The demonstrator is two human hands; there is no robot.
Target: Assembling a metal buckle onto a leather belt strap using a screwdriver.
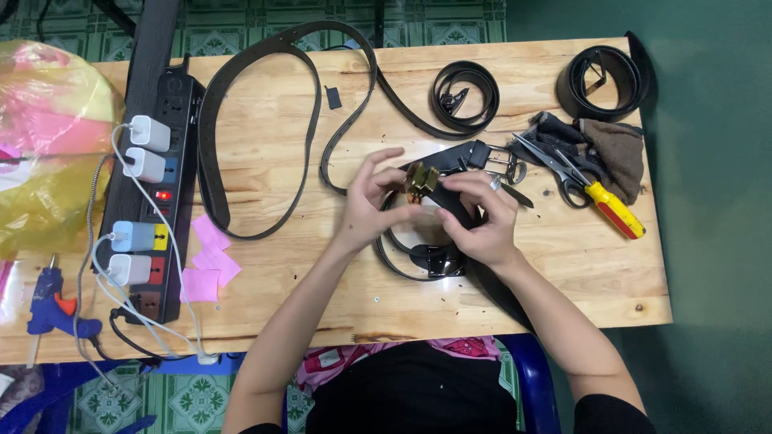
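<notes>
While both hands meet over the middle of the wooden surface [563, 273], the left hand [371, 201] pinches a brass-coloured buckle [420, 182] between thumb and fingertips, and the right hand [481, 219] grips the black belt [426, 255] end joined to it, a ring on 1 finger. The buckle sits raised above the surface, its long axis tilted roughly up and away from the person. The belt's strap curls in a loose coil under the right hand, near the front edge.

A long dark belt [215, 161] loops widely across the far left half. 2 more coiled belts lie at the far edge: 1 at centre [466, 95], 1 at the right corner [603, 80]. 1 pair of scissors [555, 165], 1 yellow-and-red screwdriver [615, 210] and a brown cloth [615, 149] sit just right of the hands.

At left, 1 black power strip [165, 193] carries 4 plugs; 3 pink paper squares [211, 259] lie beside it, and 1 blue glue gun [50, 305] sits at the near left corner. Bare wood opens to the right front and between the hands and the pink squares.
</notes>
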